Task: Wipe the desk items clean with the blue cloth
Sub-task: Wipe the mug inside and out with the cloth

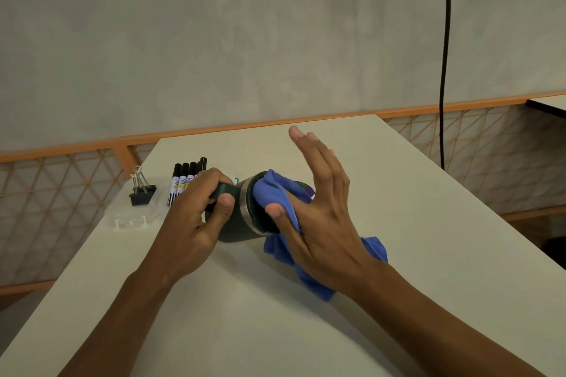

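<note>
Mug (237, 231), dark green, tipped on its side at desk (398, 223) centre, mouth facing right. Left grip (196, 217) curled round mug handle, thumb on top. Right grip (321, 208) has fingers straight and spread upward; thumb presses blue cloth (272, 190) into mug mouth, rest of cloth trailing under palm onto desk. Black markers (183, 177) and binder clips (142, 191) lie just beyond left grip.
</note>
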`<action>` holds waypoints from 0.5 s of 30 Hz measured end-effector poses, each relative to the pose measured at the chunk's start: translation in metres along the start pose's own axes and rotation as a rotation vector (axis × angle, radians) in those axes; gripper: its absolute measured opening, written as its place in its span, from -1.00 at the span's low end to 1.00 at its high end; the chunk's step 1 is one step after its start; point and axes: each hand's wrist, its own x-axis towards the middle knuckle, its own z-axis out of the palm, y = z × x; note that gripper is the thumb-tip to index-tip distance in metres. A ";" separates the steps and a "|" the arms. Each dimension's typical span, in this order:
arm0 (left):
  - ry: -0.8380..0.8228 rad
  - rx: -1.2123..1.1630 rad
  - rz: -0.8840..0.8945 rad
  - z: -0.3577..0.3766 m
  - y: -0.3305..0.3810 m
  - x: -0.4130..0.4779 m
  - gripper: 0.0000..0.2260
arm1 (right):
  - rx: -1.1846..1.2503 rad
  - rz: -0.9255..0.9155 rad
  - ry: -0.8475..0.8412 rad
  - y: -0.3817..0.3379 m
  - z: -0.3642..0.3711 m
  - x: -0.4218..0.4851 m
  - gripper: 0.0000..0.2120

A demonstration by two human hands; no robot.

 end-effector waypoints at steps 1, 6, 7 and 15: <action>0.003 -0.008 -0.002 -0.003 0.000 0.000 -0.73 | -0.028 -0.013 -0.017 0.002 -0.002 0.000 -0.54; -0.038 -0.039 0.024 -0.010 0.003 0.003 -0.71 | -0.105 0.052 -0.023 0.012 -0.009 0.008 -0.51; -0.046 -0.033 0.031 -0.009 0.003 0.002 -0.70 | -0.072 0.035 -0.030 0.009 -0.007 0.007 -0.52; -0.061 0.002 0.052 -0.007 0.006 0.002 -0.68 | 0.011 0.036 -0.047 0.006 -0.009 0.010 -0.53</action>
